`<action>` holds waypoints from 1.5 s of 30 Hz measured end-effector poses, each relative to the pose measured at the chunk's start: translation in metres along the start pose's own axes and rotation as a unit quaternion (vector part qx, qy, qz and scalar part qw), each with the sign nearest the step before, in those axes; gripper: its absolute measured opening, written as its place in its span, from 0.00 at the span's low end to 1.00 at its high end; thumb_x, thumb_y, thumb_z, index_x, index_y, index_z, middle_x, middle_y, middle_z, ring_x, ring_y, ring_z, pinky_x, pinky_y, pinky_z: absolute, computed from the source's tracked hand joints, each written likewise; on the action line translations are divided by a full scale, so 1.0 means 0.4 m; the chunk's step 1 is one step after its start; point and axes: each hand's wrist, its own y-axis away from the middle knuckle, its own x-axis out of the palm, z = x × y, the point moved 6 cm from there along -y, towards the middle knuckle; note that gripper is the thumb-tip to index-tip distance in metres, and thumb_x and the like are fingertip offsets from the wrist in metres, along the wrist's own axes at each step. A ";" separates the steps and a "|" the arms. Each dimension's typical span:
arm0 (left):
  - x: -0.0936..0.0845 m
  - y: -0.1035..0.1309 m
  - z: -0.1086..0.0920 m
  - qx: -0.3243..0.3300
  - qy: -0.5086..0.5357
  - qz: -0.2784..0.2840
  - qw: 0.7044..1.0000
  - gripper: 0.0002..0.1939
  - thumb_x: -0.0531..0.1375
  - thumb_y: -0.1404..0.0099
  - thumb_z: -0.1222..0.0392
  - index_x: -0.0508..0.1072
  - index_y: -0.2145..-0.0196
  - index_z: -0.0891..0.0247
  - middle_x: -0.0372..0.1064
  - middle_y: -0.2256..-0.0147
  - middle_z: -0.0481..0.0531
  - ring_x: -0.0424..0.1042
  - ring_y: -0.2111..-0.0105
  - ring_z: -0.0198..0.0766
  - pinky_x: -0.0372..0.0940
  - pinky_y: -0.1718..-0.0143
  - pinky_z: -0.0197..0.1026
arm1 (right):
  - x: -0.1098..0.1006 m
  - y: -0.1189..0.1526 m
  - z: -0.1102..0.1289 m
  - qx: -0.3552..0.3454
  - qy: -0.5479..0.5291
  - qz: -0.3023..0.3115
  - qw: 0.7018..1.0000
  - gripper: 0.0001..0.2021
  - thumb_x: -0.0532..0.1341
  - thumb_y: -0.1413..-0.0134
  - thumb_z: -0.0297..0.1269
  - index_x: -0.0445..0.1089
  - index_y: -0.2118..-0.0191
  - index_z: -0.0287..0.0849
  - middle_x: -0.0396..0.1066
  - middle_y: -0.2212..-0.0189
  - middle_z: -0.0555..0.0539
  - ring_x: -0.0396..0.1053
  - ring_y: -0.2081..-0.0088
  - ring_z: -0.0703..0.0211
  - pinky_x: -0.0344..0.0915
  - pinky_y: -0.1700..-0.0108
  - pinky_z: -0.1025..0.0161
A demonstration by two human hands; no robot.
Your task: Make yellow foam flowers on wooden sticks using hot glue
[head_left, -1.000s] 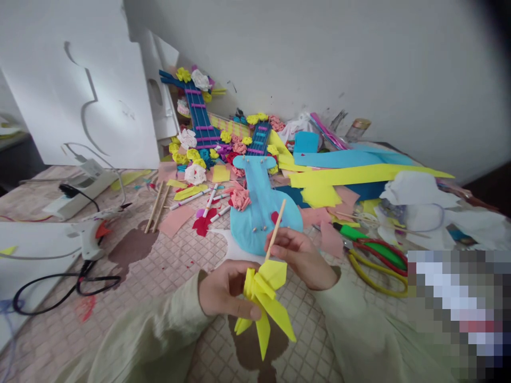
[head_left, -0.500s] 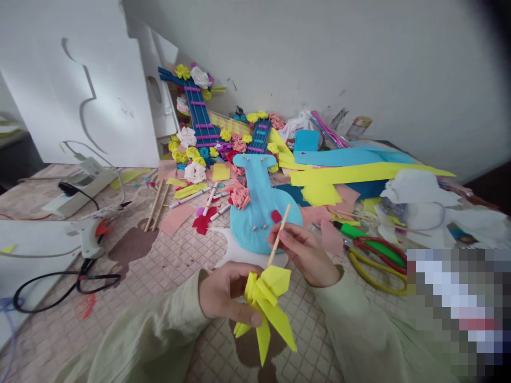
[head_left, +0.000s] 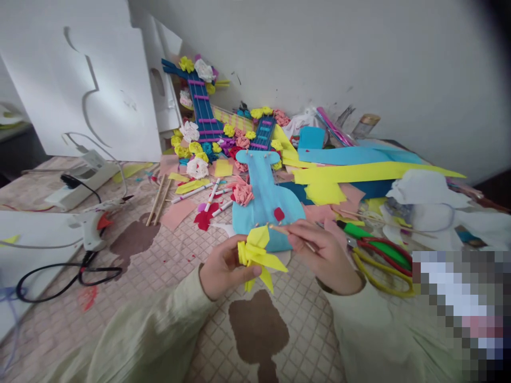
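Observation:
Between thumb and fingers, my left hand [head_left: 224,268] grips a yellow crepe paper flower [head_left: 261,254] with pointed petals spreading to the right and down. My right hand [head_left: 319,249] pinches a thin wooden stick [head_left: 280,229], its tip close to the flower's upper petal; whether they touch I cannot tell. Just behind both hands lies a light blue guitar-shaped piece [head_left: 265,186], partly covered by the flower and fingers. It carries a pink paper rose [head_left: 242,194] on its left side and a red patch [head_left: 279,214] low on its body.
A glue gun [head_left: 92,229] with a looped black cord and a power strip [head_left: 83,183] lie left. Markers [head_left: 213,195] and two sticks [head_left: 158,199] are scattered nearby. Scissors [head_left: 383,266] lie right. Paper flowers and dark blue guitar necks [head_left: 204,111] stand at the back.
The flower and my left hand have risen slightly. In my right hand the stick has swung from steeply upright to nearly level, its tip now by the petals. The view has shifted a little.

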 end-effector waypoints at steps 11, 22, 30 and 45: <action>0.022 0.003 0.030 -0.054 -0.033 0.001 0.998 0.16 0.66 0.55 0.68 0.68 0.67 0.68 0.68 0.72 0.48 0.68 0.73 0.30 0.65 0.69 0.34 | 0.080 0.015 -0.031 0.113 -0.020 0.100 0.988 0.11 0.55 0.47 0.40 0.64 0.76 0.41 0.59 0.80 0.52 0.57 0.77 0.66 0.55 0.76 0.67; 0.016 0.004 0.050 -0.085 -0.030 -0.032 0.995 0.14 0.64 0.51 0.57 0.69 0.70 0.69 0.68 0.75 0.49 0.67 0.75 0.32 0.63 0.72 0.35 | 0.114 0.030 -0.038 0.127 -0.017 0.154 0.980 0.12 0.51 0.45 0.41 0.55 0.76 0.42 0.52 0.80 0.55 0.52 0.78 0.68 0.51 0.76 0.68; 0.016 0.005 0.038 -0.055 -0.076 -0.045 0.995 0.13 0.63 0.50 0.55 0.69 0.72 0.69 0.65 0.78 0.48 0.65 0.76 0.31 0.62 0.74 0.34 | 0.115 0.027 -0.027 0.112 -0.002 0.157 0.981 0.12 0.50 0.44 0.39 0.53 0.77 0.42 0.51 0.80 0.55 0.51 0.78 0.68 0.50 0.77 0.68; -0.006 0.008 0.019 -0.038 -0.115 -0.096 0.988 0.11 0.61 0.48 0.54 0.75 0.75 0.67 0.72 0.76 0.50 0.69 0.74 0.34 0.65 0.70 0.36 | 0.119 0.031 -0.027 0.091 0.030 0.167 0.981 0.12 0.51 0.45 0.41 0.55 0.76 0.42 0.55 0.79 0.53 0.55 0.76 0.67 0.52 0.75 0.67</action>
